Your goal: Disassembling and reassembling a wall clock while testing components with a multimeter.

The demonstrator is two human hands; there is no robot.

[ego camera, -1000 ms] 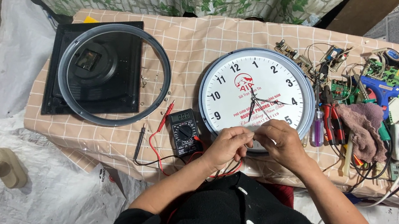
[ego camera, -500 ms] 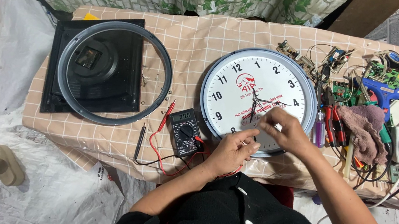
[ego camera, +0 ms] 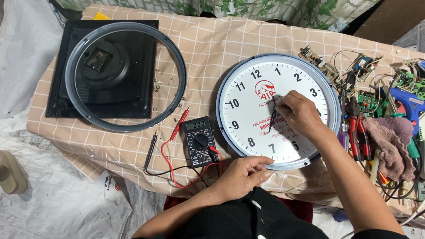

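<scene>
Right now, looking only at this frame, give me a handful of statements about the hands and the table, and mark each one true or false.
1. The right hand is over the face of the white wall clock, fingers at its hands. True.
2. The left hand holds the red pliers. False: it rests at the clock's lower rim; the pliers lie to the right of the clock.
3. A black multimeter lies just left of the clock. True.
4. The multimeter's probes are touching the clock face. False: the probes lie on the cloth, left of the meter.
5. A grey ring lies over a black square panel. True.
</scene>
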